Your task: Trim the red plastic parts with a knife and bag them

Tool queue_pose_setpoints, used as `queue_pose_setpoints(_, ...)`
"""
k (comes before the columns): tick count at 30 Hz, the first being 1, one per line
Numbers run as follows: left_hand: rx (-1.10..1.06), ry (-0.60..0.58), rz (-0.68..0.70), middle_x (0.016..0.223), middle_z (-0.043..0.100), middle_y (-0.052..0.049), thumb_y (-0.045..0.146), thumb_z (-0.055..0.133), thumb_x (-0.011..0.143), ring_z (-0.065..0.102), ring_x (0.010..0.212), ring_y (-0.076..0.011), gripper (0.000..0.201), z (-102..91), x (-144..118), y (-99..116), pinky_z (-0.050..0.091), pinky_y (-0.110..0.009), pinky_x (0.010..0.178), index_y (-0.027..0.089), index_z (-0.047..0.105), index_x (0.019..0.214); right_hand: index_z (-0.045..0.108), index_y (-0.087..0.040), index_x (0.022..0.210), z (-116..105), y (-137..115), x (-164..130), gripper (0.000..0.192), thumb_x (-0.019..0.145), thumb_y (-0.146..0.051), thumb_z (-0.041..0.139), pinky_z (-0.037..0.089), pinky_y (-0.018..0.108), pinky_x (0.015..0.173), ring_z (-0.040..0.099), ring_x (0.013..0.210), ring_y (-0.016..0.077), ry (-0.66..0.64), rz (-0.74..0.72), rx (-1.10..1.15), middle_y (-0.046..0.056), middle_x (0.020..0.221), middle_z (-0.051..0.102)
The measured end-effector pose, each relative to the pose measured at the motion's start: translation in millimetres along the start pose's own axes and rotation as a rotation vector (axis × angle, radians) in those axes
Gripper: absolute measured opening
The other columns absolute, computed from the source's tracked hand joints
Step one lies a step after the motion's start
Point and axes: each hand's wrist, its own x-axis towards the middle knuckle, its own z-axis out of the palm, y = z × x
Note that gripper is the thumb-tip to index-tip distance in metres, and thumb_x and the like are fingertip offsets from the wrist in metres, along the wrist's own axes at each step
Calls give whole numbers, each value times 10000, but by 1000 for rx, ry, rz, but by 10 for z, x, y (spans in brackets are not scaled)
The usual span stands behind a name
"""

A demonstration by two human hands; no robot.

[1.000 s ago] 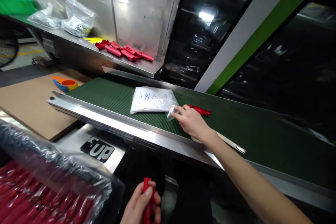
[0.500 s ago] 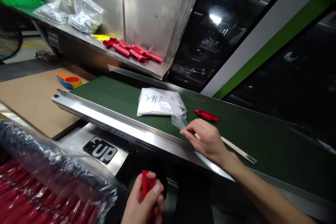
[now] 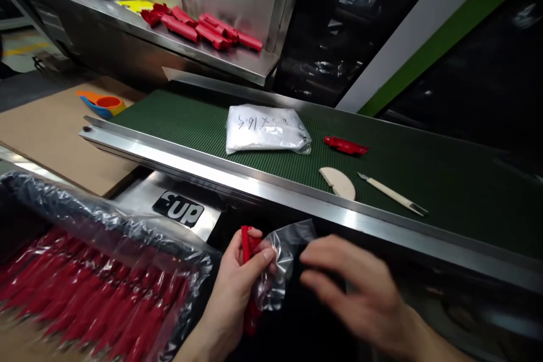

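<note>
My left hand (image 3: 244, 268) is closed round a red plastic part (image 3: 246, 243), whose lower end shows below the fingers. A small clear plastic bag (image 3: 278, 268) is pinned against the part by the left thumb. To the right of the bag is my right hand (image 3: 356, 288), blurred, thumb and fingers apart and nothing visible between them. On the green conveyor belt lies a white pack of bags (image 3: 267, 130) in clear wrap with handwriting on it. Another red part (image 3: 345, 146) rests to the right of this pack.
A cream half-round piece (image 3: 339, 182) and a pen-like knife (image 3: 394, 195) lie on the belt. At lower left, a lined box holds rows of bagged red parts (image 3: 102, 294). More red parts (image 3: 212, 31) sit on the metal shelf. An orange-and-blue tape dispenser (image 3: 104, 104) is on cardboard.
My right hand has come from the pack down beside my left hand. The clear bag it pulled is now at the left hand. The cream piece, earlier mostly covered, shows on the belt.
</note>
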Motion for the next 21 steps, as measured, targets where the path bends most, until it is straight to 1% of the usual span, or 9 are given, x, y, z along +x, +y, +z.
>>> queue_pose_setpoints(2, 34, 25, -9, 796, 601, 7, 262, 830, 683, 531, 564, -75, 452, -34, -59, 6, 408, -152, 502, 198, 540, 1023, 591, -224, 1151, -83, 90, -58, 266, 889, -215, 635, 542, 242, 713, 634, 859, 133, 134, 282, -3, 45, 1024, 649)
queue_pose_setpoints(3, 48, 23, -17, 795, 602, 5, 259, 829, 681, 524, 552, -73, 444, -45, -87, 10, 400, -151, 489, 198, 543, 1016, 545, -253, 1245, -120, 133, -84, 387, 875, -247, 657, 545, 248, 709, 632, 888, 139, 110, 395, 11, 55, 1115, 630)
queue_pose_setpoints(5, 71, 9, -45, 781, 597, 9, 257, 822, 685, 511, 530, -68, 422, -58, -134, 18, 392, -151, 476, 202, 548, 1001, 382, -293, 1422, -177, 202, -130, 672, 831, -285, 702, 556, 301, 806, 608, 1055, 176, -91, 481, 93, 88, 1328, 538)
queue_pose_setpoints(7, 90, -9, -69, 766, 588, 20, 248, 813, 694, 502, 524, -62, 403, -66, -167, 20, 396, -149, 483, 208, 550, 997, 271, -309, 1495, -206, 238, -172, 844, 790, -263, 734, 502, 378, 982, 492, 1275, 216, -330, 426, 156, 99, 1479, 407)
queue_pose_setpoints(9, 122, -27, -74, 756, 582, 28, 240, 802, 708, 500, 531, -58, 385, -72, -184, 13, 399, -145, 498, 212, 545, 994, 360, -299, 1459, -204, 246, -210, 738, 812, -237, 710, 443, 396, 1058, 452, 1321, 211, -372, 356, 184, 83, 1467, 430)
queue_pose_setpoints(13, 192, -66, -76, 768, 570, 33, 269, 778, 747, 465, 530, -54, 355, -79, -181, -30, 360, -146, 485, 221, 513, 978, 698, -246, 986, -165, 248, -251, 128, 921, -272, 591, 508, 273, 832, 638, 937, 141, -120, 485, 211, 14, 998, 687)
queue_pose_setpoints(16, 361, -67, -12, 809, 610, -3, 294, 734, 788, 526, 611, -106, 284, -108, -143, -86, 366, -180, 495, 216, 535, 975, 700, -205, 818, -151, 288, -261, 184, 886, -363, 635, 479, 240, 663, 612, 727, 123, -98, 724, 265, -3, 794, 679)
queue_pose_setpoints(18, 587, 25, 165, 866, 639, -33, 308, 735, 790, 588, 760, -158, 263, -159, -109, -130, 446, -223, 623, 208, 579, 977, 675, -177, 773, -143, 335, -280, 240, 833, -409, 686, 451, 231, 610, 569, 664, 113, -77, 846, 362, -7, 722, 643)
queue_pose_setpoints(21, 822, 222, 570, 971, 632, -35, 341, 775, 757, 603, 868, -185, 336, -247, -80, -196, 468, -282, 815, 226, 601, 1019, 641, -158, 750, -106, 391, -341, 274, 792, -417, 721, 420, 224, 589, 520, 640, 100, -14, 922, 431, -14, 690, 597)
